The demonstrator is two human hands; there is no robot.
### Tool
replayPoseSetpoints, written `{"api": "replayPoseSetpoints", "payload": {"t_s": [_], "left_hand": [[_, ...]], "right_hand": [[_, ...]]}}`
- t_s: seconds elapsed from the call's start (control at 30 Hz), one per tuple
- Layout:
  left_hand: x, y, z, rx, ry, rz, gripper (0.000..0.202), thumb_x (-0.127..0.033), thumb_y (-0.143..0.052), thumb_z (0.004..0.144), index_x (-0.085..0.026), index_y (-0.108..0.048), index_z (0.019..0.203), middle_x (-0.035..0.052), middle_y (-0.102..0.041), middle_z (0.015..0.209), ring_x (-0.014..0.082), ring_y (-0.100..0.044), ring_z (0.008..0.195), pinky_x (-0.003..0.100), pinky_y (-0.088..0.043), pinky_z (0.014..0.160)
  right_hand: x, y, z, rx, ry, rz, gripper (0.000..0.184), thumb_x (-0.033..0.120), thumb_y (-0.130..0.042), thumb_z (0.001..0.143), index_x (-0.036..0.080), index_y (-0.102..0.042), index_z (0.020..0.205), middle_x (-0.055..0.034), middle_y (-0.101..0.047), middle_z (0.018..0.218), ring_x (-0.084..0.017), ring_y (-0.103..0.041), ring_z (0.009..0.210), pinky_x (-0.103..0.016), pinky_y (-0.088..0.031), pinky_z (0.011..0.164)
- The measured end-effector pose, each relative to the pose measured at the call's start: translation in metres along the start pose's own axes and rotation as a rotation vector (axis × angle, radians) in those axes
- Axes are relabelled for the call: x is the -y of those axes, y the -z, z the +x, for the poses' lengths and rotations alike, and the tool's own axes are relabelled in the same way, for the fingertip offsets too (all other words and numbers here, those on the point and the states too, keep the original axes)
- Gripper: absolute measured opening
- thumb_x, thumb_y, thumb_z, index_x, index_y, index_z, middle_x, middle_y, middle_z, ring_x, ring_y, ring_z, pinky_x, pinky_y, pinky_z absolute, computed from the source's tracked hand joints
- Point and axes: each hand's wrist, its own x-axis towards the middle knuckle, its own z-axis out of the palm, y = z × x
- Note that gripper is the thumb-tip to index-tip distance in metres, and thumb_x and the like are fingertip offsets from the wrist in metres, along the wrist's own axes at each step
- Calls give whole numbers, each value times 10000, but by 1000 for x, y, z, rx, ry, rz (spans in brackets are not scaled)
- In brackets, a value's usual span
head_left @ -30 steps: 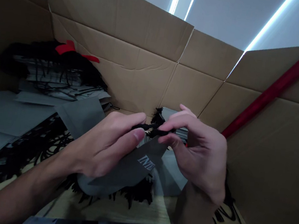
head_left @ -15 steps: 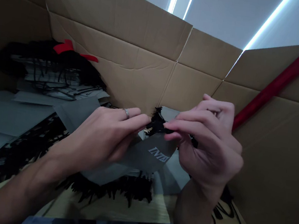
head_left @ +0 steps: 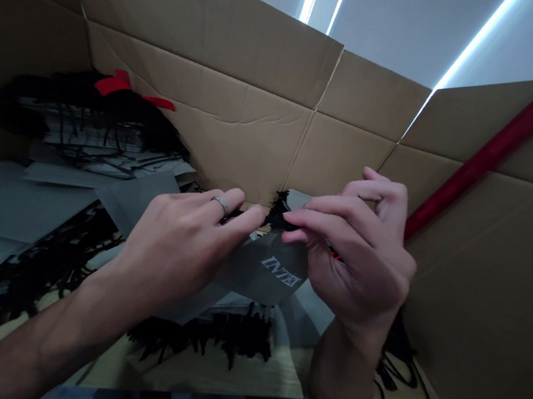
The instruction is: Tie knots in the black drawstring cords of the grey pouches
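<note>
Between my hands is a grey paper piece (head_left: 276,273) with white "INTEX" lettering, tilted, its left part hidden behind my left hand. My right hand (head_left: 362,251) is closed in a pinch at its upper right edge, beside black cord ends (head_left: 276,217). My left hand (head_left: 188,232), with a ring on one finger, has its fingers bent together at the piece's left side; its thumb and exact hold are hidden. Below lies a stack of similar grey pieces with a fringe of black cords (head_left: 243,337).
More grey pieces (head_left: 11,198) with black cords lie at left, before a pile (head_left: 94,128) topped by black cords and a red strip (head_left: 115,83). Cardboard walls (head_left: 246,92) stand around. A red band (head_left: 492,160) runs down the right wall, near a black cable (head_left: 418,389).
Both hands have shifted slightly to the left. The grey piece has turned a little, so its lettering shows more fully. My right hand keeps its pinch.
</note>
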Motion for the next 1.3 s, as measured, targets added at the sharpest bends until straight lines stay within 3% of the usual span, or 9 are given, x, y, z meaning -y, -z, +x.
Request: {"api": "replayPoseSetpoints", "payload": {"t_s": [0.17,0.53,0.73,0.83,0.93,1.03,1.13,1.2,1.3], "left_hand": [[0,4,2,0,-1,20,303,-86,-394,1171,-199,-660,1261,58,-813,1024,245,-785,759,399,-521,596],[3,5,-1,0,12,5,262,-114,-403,1176,-236,-624,1246,29,-791,1006,224,-762,764,383,-456,601],[7,6,-2,25,52,-61,309,-89,-452,1067,-241,-684,1203,32,-792,980,223,-747,737,380,-368,583],[10,9,-1,73,109,-180,294,-86,-466,1051,-236,-711,1113,28,-772,935,213,-716,709,364,-359,582],[13,13,3,143,178,-440,274,-96,-464,1146,-219,-696,1070,4,-750,911,173,-695,714,320,-427,627],[14,16,7,149,185,-657,278,-148,-459,1225,-206,-666,1050,5,-771,931,155,-711,736,296,-479,667],[12,15,8,124,176,-759,232,-174,-488,1236,-212,-662,1087,-10,-753,904,150,-689,705,280,-494,661],[9,12,7,120,167,-802,182,-153,-516,1224,-221,-667,1147,-24,-742,902,148,-681,705,273,-505,670],[6,10,4,73,104,-821,198,-105,-529,1184,-238,-654,1260,-24,-776,980,149,-712,760,266,-532,705]], "right_hand": [[-4,-4,-1,-59,91,-57,102,237,-852,1132,291,-873,1048,-7,-865,967,-267,-703,1015,-639,-545,1297],[-6,-4,0,-9,50,7,89,248,-848,1139,293,-862,1063,-23,-870,996,-285,-705,1054,-660,-508,1310],[-10,4,-5,-52,-204,471,98,284,-753,1204,252,-808,1128,-24,-807,1040,-252,-801,1107,-558,-564,1339],[-9,12,-11,-19,-394,689,152,333,-706,1232,256,-808,1150,-23,-749,1010,-218,-776,939,-467,-686,1095],[-8,18,-13,-18,-491,824,210,395,-696,1240,250,-792,1123,-30,-695,993,-200,-697,861,-358,-600,751],[-6,19,-9,-2,-475,747,233,471,-858,1149,248,-809,1100,-9,-688,963,-162,-626,815,-312,-496,676],[-3,9,-4,96,-420,696,387,425,-1107,910,268,-844,1147,25,-743,968,-150,-664,819,-295,-535,726],[-1,-1,-1,146,-387,705,513,363,-1165,823,280,-849,1219,25,-802,1053,-166,-729,878,-301,-584,797],[1,-20,-2,167,-293,737,529,324,-1154,838,266,-823,1246,9,-847,1142,-188,-790,959,-312,-622,887]]}}
